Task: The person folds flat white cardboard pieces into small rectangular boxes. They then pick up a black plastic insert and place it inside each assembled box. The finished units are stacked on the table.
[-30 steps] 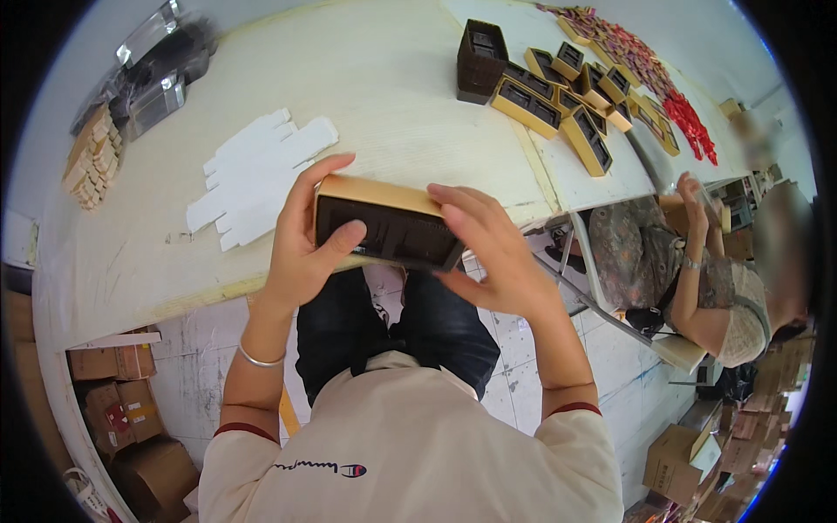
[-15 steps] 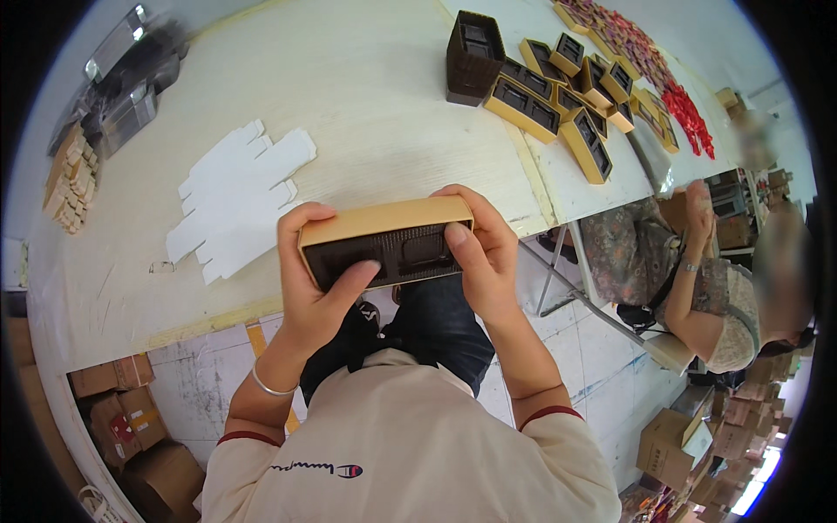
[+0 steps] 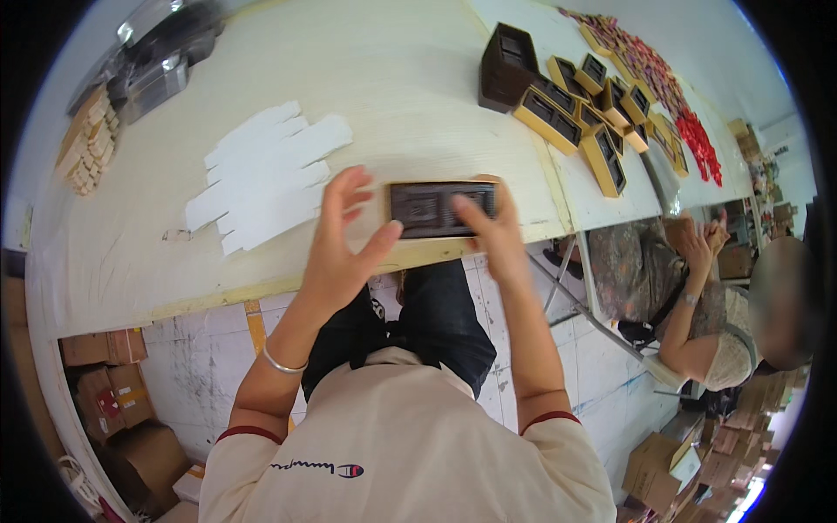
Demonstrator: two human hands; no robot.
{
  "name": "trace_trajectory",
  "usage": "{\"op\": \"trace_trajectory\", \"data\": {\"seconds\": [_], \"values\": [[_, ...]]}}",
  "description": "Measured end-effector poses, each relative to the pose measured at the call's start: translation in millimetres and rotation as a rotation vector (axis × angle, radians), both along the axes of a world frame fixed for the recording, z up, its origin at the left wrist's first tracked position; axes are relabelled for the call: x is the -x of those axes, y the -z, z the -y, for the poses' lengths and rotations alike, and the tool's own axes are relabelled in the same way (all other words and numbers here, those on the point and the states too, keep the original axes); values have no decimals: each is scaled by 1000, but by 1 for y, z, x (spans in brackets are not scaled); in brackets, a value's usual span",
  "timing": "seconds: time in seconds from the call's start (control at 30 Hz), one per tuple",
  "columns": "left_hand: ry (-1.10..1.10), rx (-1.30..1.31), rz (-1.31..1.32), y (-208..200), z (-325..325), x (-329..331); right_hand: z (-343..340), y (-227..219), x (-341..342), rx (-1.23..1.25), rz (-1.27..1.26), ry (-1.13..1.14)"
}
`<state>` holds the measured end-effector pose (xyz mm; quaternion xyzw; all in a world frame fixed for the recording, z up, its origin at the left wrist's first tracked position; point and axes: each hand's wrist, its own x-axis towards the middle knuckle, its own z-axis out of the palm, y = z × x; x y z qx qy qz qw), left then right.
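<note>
A shallow gold-edged box with a dark brown plastic tray inside is at the front edge of the table, its inner side facing up. My right hand grips the box's right end, the thumb over the tray and the fingers round the outside. That hand is slightly blurred. Just beside the left end is my left hand, open with fingers spread; its thumb tip is close to the box's corner, and I cannot tell whether it touches. Flat white cardboard blanks lie overlapping to the left of it.
A stack of dark brown trays stands at the back right, beside several gold boxes with trays. Red small pieces lie farther right. Clear plastic items and stacked tan pieces sit far left. Another person sits at right.
My left hand has let go of the box and opened. The box has gone from tilted toward me to lying flatter, farther forward. My right hand still grips it.
</note>
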<state>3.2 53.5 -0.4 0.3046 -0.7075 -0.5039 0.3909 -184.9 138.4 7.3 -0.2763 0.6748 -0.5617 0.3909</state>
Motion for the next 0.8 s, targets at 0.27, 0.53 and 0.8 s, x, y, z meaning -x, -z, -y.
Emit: {"op": "trace_trajectory", "data": {"seconds": [0.27, 0.53, 0.8], "values": [[-126, 768, 711, -3, 45, -93, -44, -21, 248, 490, 242, 497], [-1, 547, 690, -7, 67, -112, -6, -33, 215, 190, -532, 553], [-279, 945, 716, -3, 75, -111, 0, 9, 31, 439, -1028, 45]]}}
